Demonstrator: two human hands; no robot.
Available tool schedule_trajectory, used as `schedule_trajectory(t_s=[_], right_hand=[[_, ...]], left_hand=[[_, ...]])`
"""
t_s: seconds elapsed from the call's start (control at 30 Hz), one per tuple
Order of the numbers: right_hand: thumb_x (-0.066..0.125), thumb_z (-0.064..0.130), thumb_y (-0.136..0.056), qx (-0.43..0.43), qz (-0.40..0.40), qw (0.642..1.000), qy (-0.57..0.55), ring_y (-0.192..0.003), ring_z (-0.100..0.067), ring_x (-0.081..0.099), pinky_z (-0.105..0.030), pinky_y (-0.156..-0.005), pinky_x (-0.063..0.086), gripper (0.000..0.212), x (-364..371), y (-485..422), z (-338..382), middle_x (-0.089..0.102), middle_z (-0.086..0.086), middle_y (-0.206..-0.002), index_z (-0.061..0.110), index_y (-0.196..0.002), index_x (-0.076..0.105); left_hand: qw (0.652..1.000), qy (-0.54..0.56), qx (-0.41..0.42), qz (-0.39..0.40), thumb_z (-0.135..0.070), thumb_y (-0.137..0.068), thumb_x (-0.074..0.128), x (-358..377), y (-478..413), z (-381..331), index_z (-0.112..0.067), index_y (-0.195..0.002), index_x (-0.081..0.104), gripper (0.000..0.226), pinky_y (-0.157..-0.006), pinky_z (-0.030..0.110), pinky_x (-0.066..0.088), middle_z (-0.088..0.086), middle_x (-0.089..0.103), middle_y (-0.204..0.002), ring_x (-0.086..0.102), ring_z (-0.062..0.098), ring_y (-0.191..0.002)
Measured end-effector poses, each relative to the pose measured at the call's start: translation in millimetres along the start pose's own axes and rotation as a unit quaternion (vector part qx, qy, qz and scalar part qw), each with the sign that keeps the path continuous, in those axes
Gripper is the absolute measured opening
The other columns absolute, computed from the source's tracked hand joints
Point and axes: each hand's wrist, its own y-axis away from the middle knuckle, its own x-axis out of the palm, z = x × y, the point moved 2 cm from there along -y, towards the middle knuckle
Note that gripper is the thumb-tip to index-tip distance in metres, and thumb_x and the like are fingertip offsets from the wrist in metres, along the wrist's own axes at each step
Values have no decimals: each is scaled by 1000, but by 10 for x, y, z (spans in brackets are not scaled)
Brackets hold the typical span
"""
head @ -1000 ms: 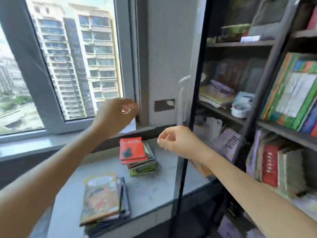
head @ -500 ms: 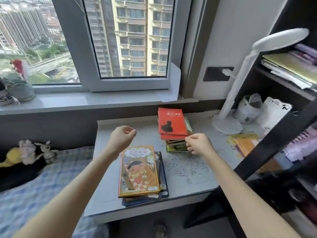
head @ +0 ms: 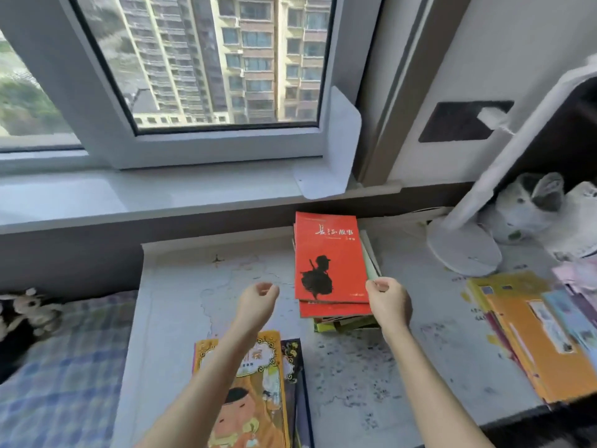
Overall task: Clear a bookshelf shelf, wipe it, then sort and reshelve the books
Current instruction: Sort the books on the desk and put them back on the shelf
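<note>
Reach has closed on red book (head: 329,253): right hand (head: 389,305) now pinches its right corner, left hand (head: 256,303) hovers slack beside it; sorting probably starts.

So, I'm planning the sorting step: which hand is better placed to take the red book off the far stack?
Right. The right hand is at the near right corner of the red book, fingertips by its edge; the left hand hovers over the desk, apart from the book.

Right hand (head: 389,305) at red book (head: 329,257), left hand (head: 256,303) hovering
</note>
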Motion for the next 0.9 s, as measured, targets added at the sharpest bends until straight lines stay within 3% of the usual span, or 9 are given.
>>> schedule_trajectory(t_s=[0.1, 0.17, 0.27, 0.43, 0.57, 0.63, 0.73, 0.8, 0.9], right_hand=[[57, 40, -92, -29, 16, 997, 75, -99, -25, 60, -32, -77, 46, 34, 125, -189, 18, 65, -4, -115, 13, -111, 64], [60, 46, -89, -47, 31, 990, 128, -97, -26, 60, -31, -72, 45, 40, 195, -273, 21, 64, -5, -112, 13, -110, 64], [62, 52, -85, -39, 44, 986, 154, -97, -27, 60, -30, -68, 42, 47, 246, -324, -10, 63, -5, -111, 14, -113, 62], [66, 57, -78, 56, 27, 989, 132, -97, -30, 60, -37, -79, 50, 41, 56, -487, -198, 65, -5, -102, 19, -93, 60], [67, 54, -79, 89, 63, 993, 52, -93, -26, 61, -43, -85, 50, 47, -26, -512, -369, 64, -4, -101, 15, -100, 53], [62, 56, -82, 80, 80, 989, 91, -93, -26, 61, -41, -83, 50, 45, -51, -508, -379, 65, -2, -99, 16, -101, 55], [56, 61, -84, 57, 80, 978, 182, -87, -27, 62, -35, -73, 48, 46, -109, -509, -330, 66, -1, -91, 16, -94, 61], [60, 56, -85, 46, 69, 982, 168, -82, -28, 63, -36, -71, 48, 42, -135, -511, -313, 67, -3, -85, 15, -87, 64], [65, 48, -85, 33, 38, 989, 138, -80, -31, 64, -36, -69, 48, 36, -142, -514, -280, 68, -6, -80, 12, -83, 65]], left_hand=[[1000, 15, -10, 21, -24, -98, 50, 225, -276, -28, -3, -128, 55, 37, -86, 35, 51, 8, 63, -109, 60, 19, -91], [999, 10, -3, 33, -25, -97, 53, 352, -445, -66, -4, -112, 65, 29, -81, 39, 56, 9, 70, -95, 66, 20, -82], [990, -129, 54, 19, -20, -96, 53, 456, -577, -116, 0, -76, 65, 31, -61, 32, 52, 10, 66, -68, 61, 24, -61], [934, -319, 130, 95, -22, -93, 59, 703, -509, -247, -8, -64, 51, 33, -53, 26, 42, 7, 58, -64, 52, 19, -59], [924, -331, 175, 71, -27, -94, 57, 881, -390, -274, -8, -82, 55, 22, -67, 33, 44, 12, 63, -88, 60, 28, -81], [923, -323, 199, 58, -29, -96, 53, 888, -364, -237, -9, -97, 54, 21, -67, 31, 41, 8, 60, -94, 58, 27, -87], [931, -276, 226, 75, -28, -97, 50, 842, -414, -161, -11, -98, 56, 18, -64, 29, 39, 2, 56, -84, 57, 24, -80], [947, -218, 218, 90, -26, -97, 51, 777, -488, -130, -13, -100, 65, 19, -67, 30, 47, 3, 63, -80, 59, 22, -74], [973, -148, 171, 47, -19, -96, 53, 554, -588, -84, -10, -114, 67, 26, -71, 26, 50, 8, 71, -94, 60, 15, -77]])
